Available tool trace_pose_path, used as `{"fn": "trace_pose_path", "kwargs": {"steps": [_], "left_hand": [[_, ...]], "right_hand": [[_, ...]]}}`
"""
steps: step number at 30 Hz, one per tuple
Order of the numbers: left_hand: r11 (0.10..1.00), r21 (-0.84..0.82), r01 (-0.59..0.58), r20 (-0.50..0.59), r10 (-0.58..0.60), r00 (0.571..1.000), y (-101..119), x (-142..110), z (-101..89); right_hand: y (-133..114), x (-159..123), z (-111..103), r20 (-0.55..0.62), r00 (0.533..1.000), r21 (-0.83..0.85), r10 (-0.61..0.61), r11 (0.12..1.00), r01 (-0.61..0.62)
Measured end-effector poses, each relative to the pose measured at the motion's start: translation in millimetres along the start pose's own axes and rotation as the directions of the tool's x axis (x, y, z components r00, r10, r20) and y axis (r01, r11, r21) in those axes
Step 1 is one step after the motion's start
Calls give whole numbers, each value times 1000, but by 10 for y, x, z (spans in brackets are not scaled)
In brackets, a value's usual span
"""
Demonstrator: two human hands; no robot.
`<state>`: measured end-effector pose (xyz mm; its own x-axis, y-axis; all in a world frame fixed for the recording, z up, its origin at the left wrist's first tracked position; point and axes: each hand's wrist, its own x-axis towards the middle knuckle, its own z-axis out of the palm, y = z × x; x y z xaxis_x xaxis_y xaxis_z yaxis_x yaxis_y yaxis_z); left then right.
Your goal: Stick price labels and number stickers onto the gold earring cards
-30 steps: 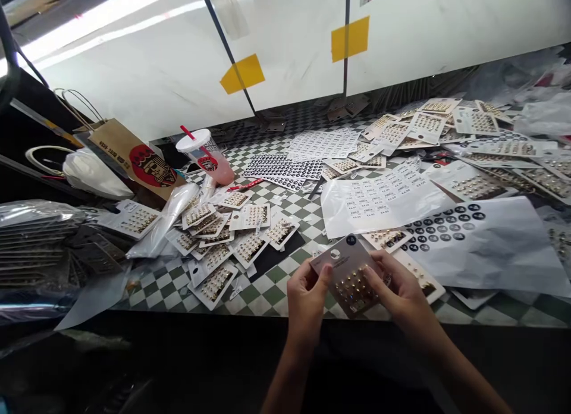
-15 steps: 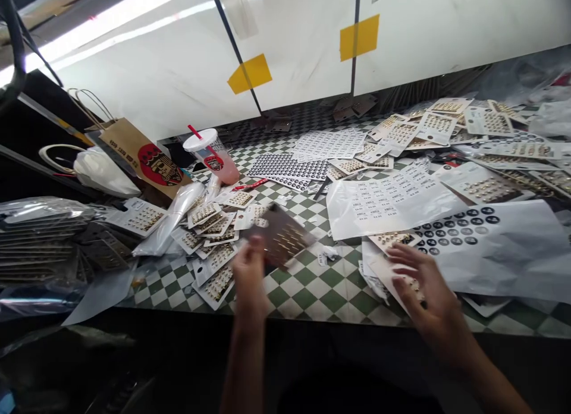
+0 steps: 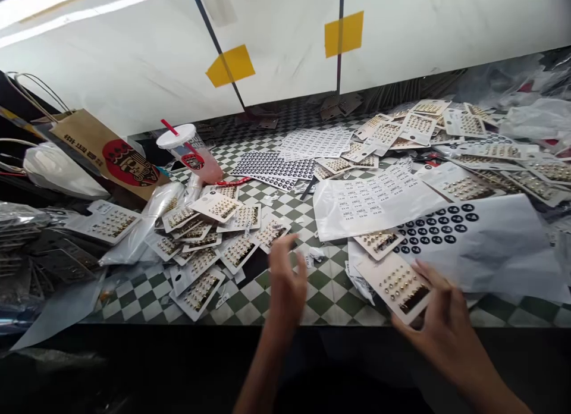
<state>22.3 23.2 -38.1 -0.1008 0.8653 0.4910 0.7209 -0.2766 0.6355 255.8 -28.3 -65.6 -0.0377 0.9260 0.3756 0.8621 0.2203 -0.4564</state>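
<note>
My right hand (image 3: 439, 319) grips the lower right edge of an earring card (image 3: 387, 275), a pale card with rows of small gold studs, with its thumb below and fingers on top. Part of another earring card (image 3: 378, 242) shows just behind it. My left hand (image 3: 286, 277) is over the checkered tabletop, fingers apart and nothing in them. Just left of it lies a loose pile of earring cards (image 3: 238, 251). A sheet of round black stickers (image 3: 430, 228) and a sheet of price labels (image 3: 370, 200) lie behind my right hand.
A plastic cup (image 3: 191, 155) with a red straw and a brown paper bag (image 3: 96, 146) stand at the left. More earring cards (image 3: 419, 127) are heaped at the back right. A crumpled paper scrap (image 3: 316, 254) lies between my hands. The table's front edge is close.
My left hand has let go of an earring card at the left pile and moved right. My right hand, previously spread, has closed on a card's edge. The view has shifted rightward.
</note>
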Motion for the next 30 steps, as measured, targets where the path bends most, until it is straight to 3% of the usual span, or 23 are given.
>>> {"fn": "trace_pose_path", "kwargs": {"steps": [2,3,5,6,8,9,10,11,13,16,18,21,23,25,26,28,30], "left_hand": [[984,-104,-142,222,162,961,217,-148,224],[979,-141,-145,276,179,944,298,-195,305],[977,-192,-89,319,148,936,409,-229,410],[975,-221,-38,328,111,938,445,-218,438],[946,-308,100,371,23,929,492,-154,455],[914,-359,191,410,-30,912,509,-112,450],[867,-406,288,456,-81,886,522,-68,438],[813,-445,377,503,-121,856,531,-27,422],[704,-491,514,581,-175,795,533,36,379],[603,-511,613,632,-220,743,477,78,279],[599,-495,629,614,-271,741,390,91,175],[676,-429,599,521,-356,776,186,120,-29],[750,-334,571,503,-371,781,24,152,-155],[836,-193,515,512,-362,779,-127,204,-235],[878,-123,462,495,-349,796,-189,242,-250],[947,-11,321,378,-293,878,-267,354,-234],[981,58,187,235,-196,952,-262,506,-160]], "right_hand": [[29,48,-95,24,1000,113,12,993,-15],[50,68,-150,37,998,193,47,980,-53],[86,94,-252,100,963,394,251,879,-270],[93,102,-290,171,902,503,397,752,-426],[76,114,-323,373,697,660,613,353,-664],[51,119,-314,464,605,698,647,154,-700],[17,125,-289,528,552,721,645,4,-693],[-22,132,-252,561,537,738,630,-87,-669],[-103,143,-154,561,584,778,587,-132,-614],[-197,158,-20,543,703,806,459,-51,-589],[-224,185,12,515,789,820,334,75,-567],[-156,302,-48,349,917,833,192,385,-398],[-9,446,-139,187,967,728,175,636,-256],[206,640,-238,17,992,470,124,875,-117],[322,751,-280,-52,998,281,32,960,-16],[529,991,-329,-46,976,-79,-211,975,207],[653,1232,-313,60,910,-286,-411,866,410]]}}
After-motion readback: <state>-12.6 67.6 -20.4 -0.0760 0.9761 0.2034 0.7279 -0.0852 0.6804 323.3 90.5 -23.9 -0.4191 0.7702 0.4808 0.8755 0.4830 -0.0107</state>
